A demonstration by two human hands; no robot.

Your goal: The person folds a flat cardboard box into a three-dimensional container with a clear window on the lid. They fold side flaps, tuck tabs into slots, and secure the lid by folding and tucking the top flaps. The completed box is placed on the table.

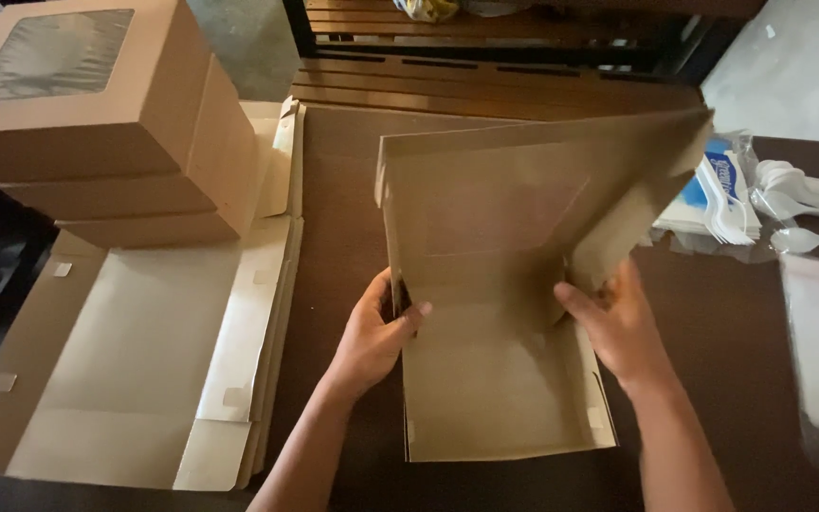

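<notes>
Flat blanks [135, 360] left of box [495, 379], cutlery [798, 204] right

A strip of bare dark table [334, 190] is running open between the flat cardboard sheets [135, 379] on the left and the half-folded box [495, 379] in the middle, wide enough for the left hand [376, 337] and its forearm. The box's raised lid [523, 190] is blocking any reach straight ahead, while the stacked boxes [97, 123] are closing off the far left corner. To the right of the right hand [613, 322], bare table is lying open near the front edge, with plastic spoons [798, 204] and a packet [722, 194] crowding the far right.
</notes>
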